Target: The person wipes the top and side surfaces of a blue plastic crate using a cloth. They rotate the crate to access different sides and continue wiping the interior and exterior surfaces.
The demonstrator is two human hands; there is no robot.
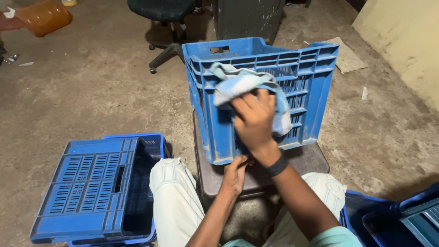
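Head view: the right hand (254, 120) presses a light blue cloth (242, 84) against the near wall of a blue crate (307, 91), its grip closed on the cloth and covering much of it. That crate stands on a dark stool (311, 160) between the person's knees. The left hand (235, 174) curls under the crate's lower near edge; its fingers are tucked out of sight, so I cannot tell how tight that grip is. At near left a second blue crate (87, 183) lies tipped over. More blue crates (402, 219) are cut off at near right. Far off stand an office chair (164, 13) and an orange container (43, 17) on the floor (91, 91).
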